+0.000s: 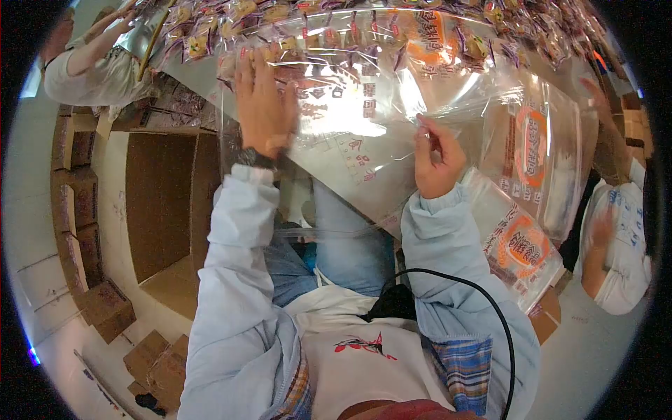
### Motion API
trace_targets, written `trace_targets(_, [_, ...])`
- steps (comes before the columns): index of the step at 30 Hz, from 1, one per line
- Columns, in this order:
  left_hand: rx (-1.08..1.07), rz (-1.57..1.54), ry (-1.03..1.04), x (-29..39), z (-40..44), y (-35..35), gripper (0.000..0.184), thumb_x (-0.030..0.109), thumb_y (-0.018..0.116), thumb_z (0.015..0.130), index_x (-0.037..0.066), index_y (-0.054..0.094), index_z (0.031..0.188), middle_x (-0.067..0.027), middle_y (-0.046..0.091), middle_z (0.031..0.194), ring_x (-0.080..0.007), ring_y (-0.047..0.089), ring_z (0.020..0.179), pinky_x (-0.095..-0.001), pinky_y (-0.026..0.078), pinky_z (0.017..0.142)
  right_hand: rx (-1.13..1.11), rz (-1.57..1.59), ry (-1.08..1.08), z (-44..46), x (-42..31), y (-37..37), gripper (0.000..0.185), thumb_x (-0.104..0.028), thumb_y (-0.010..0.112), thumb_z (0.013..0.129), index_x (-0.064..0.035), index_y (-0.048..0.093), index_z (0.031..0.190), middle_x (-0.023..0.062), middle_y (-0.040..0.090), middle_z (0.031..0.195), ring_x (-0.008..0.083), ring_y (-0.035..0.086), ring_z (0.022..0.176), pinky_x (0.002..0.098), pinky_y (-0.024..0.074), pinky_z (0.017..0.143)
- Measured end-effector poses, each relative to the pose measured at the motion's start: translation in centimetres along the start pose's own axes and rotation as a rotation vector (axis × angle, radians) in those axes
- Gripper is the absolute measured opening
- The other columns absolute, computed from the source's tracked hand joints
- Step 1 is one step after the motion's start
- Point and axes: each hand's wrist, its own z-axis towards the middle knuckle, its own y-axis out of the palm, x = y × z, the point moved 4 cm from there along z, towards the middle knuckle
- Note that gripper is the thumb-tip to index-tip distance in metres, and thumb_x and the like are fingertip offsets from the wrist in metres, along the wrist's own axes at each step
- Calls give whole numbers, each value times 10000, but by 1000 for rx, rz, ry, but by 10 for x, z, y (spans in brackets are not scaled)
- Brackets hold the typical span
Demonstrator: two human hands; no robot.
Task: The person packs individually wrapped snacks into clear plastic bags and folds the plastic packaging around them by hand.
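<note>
A large clear plastic bag [329, 133] with printed characters lies over the table edge in front of me, glare covering its middle. My left hand [264, 105] rests flat on its left part, fingers stretched toward the far side. With thumb and fingers pinched, my right hand [437, 155] holds the bag's film at the right, where it is drawn into creases. Just beyond the bag are many small wrapped snack packets [350, 29], heaped along the far side of the table.
Stacked clear bags with orange labels [521, 245] lie to my right. An open cardboard box [161, 203] stands at left, near several other cartons [105, 308]. One person's sleeve [91, 77] shows at upper left; another person [616, 238] is at the right. A black cable [500, 315] crosses my right sleeve.
</note>
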Motion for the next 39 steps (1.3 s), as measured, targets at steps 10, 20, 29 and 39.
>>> trace_targets(10, [247, -219, -30, 55, -111, -137, 358, 198, 827, 778, 80, 703, 1092, -46, 672, 1119, -300, 612, 1102, -497, 474, 938, 68, -270, -573, 1, -62, -17, 304, 16, 816, 726, -100, 603, 909, 62, 592, 827, 248, 570, 724, 368, 475, 712])
trace_targets(20, [188, -337, -284, -8, -103, -131, 235, -31, 724, 824, 45, 727, 1047, -88, 736, 983, -265, 674, 890, -377, 531, 800, -557, -490, -641, -58, -153, 22, 279, -55, 751, 765, -84, 694, 1036, 57, 660, 879, 244, 611, 707, 364, 488, 563])
trace_targets(29, [281, -487, -396, 1, -116, -150, 156, -34, 739, 859, -8, 735, 1013, -137, 741, 962, -246, 713, 846, -330, 553, 760, -747, -619, -351, -94, -131, 111, 558, -40, 613, 834, 66, 504, 1370, 283, 465, 1440, 435, 436, 1371, 469, 374, 1153])
trace_targets(39, [313, -615, -440, 4, -130, -157, 115, -9, 733, 873, -2, 742, 988, -129, 738, 941, -241, 686, 803, -327, 530, 757, -387, -723, -576, 6, -99, 214, 705, -170, 708, 837, -172, 451, 1493, 149, 483, 1487, 368, 429, 1397, 536, 330, 1159])
